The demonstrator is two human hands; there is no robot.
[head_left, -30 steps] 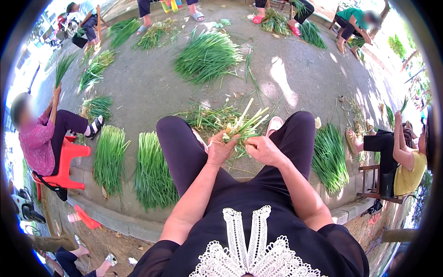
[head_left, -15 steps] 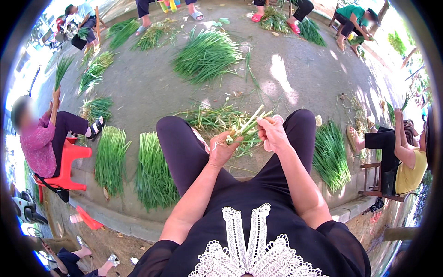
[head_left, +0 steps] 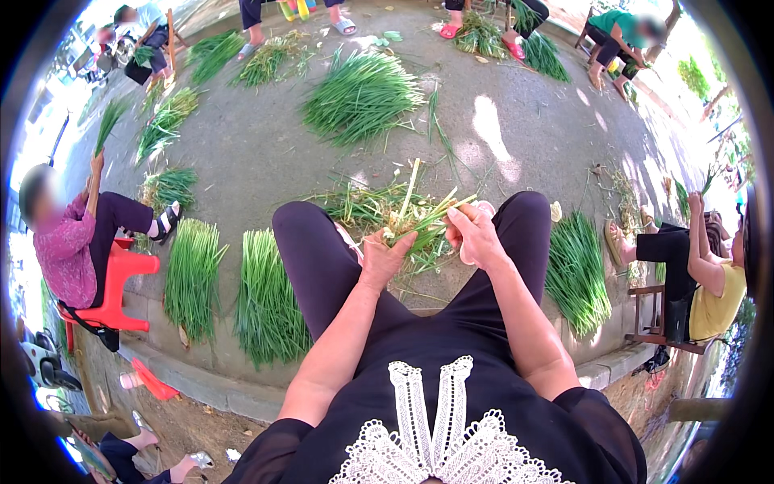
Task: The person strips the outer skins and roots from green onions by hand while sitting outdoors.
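Observation:
Between my knees, my left hand [head_left: 384, 260] is closed around the lower part of a few garlic chive stalks [head_left: 429, 217]. One pale stalk sticks up apart from the others. My right hand [head_left: 476, 236] pinches the stalks near their right-hand end, thumb against fingers. Beneath both hands lies a loose litter of yellowed leaves and chive scraps [head_left: 355, 206] on the ground. Neat bunches of green chives rest to my left, one near my knee [head_left: 270, 302] and another beyond it [head_left: 192, 274]. A further bunch [head_left: 578, 274] lies beside my right knee.
A large chive heap [head_left: 363, 98] sits ahead on the concrete ground. At left, a person on a red plastic stool [head_left: 121, 278] holds chives; at right, another sits on a wooden chair [head_left: 663, 319]. Others sit farther off with smaller piles. A kerb [head_left: 201, 383] runs behind me.
The stalks between my hands have shifted, and one pale stalk now points upward. My left hand has moved slightly left; my right hand stays almost in place.

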